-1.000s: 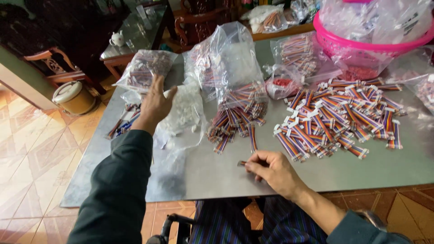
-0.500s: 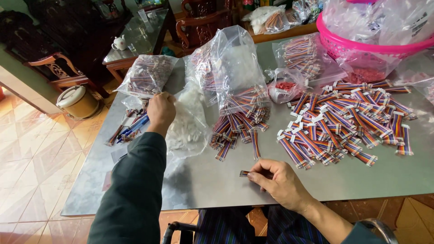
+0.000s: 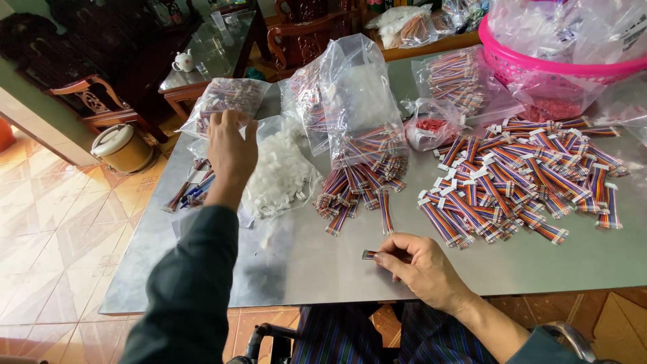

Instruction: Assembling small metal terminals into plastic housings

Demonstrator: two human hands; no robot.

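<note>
Seated person at a grey table (image 3: 539,269). Right hand (image 3: 421,266), lower centre of the frame, fingers curled, pinches one short ribbon cable (image 3: 371,254) flat on the tabletop; the cable's long axis runs left to right, its free end pointing toward the left edge. Left hand (image 3: 231,149), upper left, fingers loosely spread and holding nothing, hovers at the open bag of white connectors (image 3: 283,172), which lies just right of it and well apart from the right hand.
</note>
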